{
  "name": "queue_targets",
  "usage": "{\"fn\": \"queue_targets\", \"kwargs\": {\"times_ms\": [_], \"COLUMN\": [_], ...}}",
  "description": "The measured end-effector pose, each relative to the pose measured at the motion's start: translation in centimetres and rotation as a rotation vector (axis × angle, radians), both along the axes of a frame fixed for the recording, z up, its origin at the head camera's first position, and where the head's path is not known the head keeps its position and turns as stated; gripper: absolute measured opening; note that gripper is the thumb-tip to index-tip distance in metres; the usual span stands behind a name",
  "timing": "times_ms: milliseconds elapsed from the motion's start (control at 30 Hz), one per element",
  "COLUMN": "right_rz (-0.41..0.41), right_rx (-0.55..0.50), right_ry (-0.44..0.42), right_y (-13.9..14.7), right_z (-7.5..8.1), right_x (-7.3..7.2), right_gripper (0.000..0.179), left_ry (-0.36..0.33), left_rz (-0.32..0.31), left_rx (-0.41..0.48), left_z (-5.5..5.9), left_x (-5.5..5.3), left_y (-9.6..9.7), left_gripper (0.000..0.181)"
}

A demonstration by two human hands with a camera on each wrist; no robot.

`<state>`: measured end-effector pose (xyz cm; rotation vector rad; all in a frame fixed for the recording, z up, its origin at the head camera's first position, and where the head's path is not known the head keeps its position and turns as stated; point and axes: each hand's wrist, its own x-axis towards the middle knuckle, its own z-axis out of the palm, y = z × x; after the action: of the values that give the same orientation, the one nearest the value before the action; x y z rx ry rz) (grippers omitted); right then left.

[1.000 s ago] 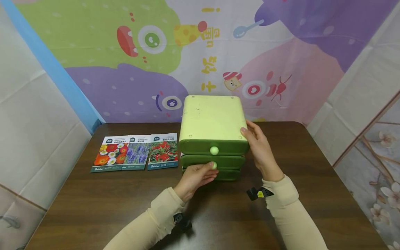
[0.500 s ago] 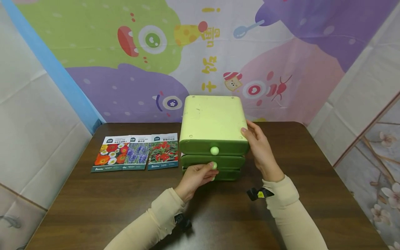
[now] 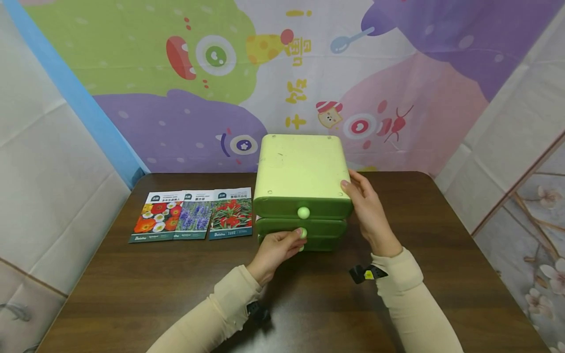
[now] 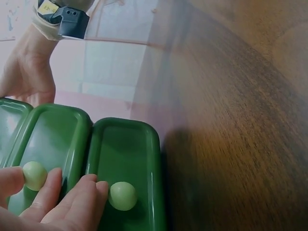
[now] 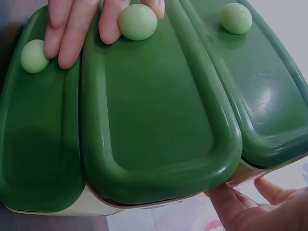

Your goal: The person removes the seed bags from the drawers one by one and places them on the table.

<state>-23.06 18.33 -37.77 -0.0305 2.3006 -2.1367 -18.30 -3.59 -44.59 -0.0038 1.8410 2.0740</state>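
Note:
A small drawer cabinet with a pale green top and dark green drawer fronts stands at the back of the table. My left hand pinches the round light-green knob of the middle drawer between thumb and fingers. Its other fingers lie over the gap by the lower drawer, close to that drawer's knob. Along the cabinet's right side rests my right hand, its thumb on the top edge and fingers extended back along the side. The upper drawer sits above the middle one.
Several overlapping flower seed packets lie left of the cabinet on the dark wooden table. A cartoon-printed cloth hangs right behind the table.
Less of the lower drawer's front shows beneath the middle one now. Both hands keep nearly the same places, the left on the middle knob, the right at the cabinet's side.

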Motion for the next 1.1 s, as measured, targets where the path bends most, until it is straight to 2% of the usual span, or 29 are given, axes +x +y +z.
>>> {"fn": "queue_targets", "kwargs": {"times_ms": [300, 600, 833, 1100], "right_rz": [-0.004, 0.001, 0.008, 0.007], "right_rx": [-0.007, 0.001, 0.004, 0.008], "right_ry": [0.001, 0.004, -0.003, 0.003], "right_y": [-0.1, 0.0, 0.1, 0.0], "right_z": [0.2, 0.0, -0.1, 0.0], "right_x": [0.1, 0.0, -0.1, 0.0], "right_gripper": [0.058, 0.061, 0.063, 0.062], "left_ry": [-0.015, -0.028, -0.026, -0.050], "left_rz": [0.005, 0.001, -0.032, -0.041], "left_rx": [-0.005, -0.028, -0.039, -0.039], "left_z": [0.2, 0.6, 0.9, 0.7], "left_x": [0.3, 1.1, 1.9, 2.2], "left_y": [-0.1, -0.2, -0.5, -0.7], "left_gripper": [0.047, 0.047, 0.048, 0.047]}}
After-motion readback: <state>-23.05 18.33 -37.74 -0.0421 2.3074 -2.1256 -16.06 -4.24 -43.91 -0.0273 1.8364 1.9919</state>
